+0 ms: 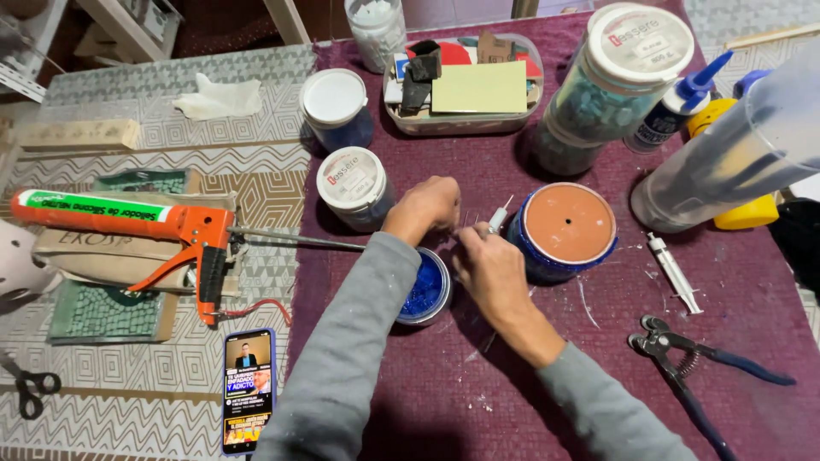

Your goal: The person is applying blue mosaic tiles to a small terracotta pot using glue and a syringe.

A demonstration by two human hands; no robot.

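Observation:
My left hand point(424, 209) and my right hand point(493, 266) meet over the maroon cloth, just left of an upside-down terracotta pot point(567, 229) with a blue mosaic side. The right hand holds a small syringe point(498, 218) whose tip points up and right towards the pot. The left hand's fingers are curled close beside it; what they pinch is hidden. Below the hands sits an open round tub of blue tile pieces point(424, 288).
An orange caulking gun point(145, 224) lies at left above a phone point(248, 388). White-lidded jars point(352, 185), a tray of scraps point(465, 85), large tile jars point(628, 64), a glue bottle point(679, 102), a second syringe point(675, 273) and blue-handled nippers point(692, 363) surround the work spot.

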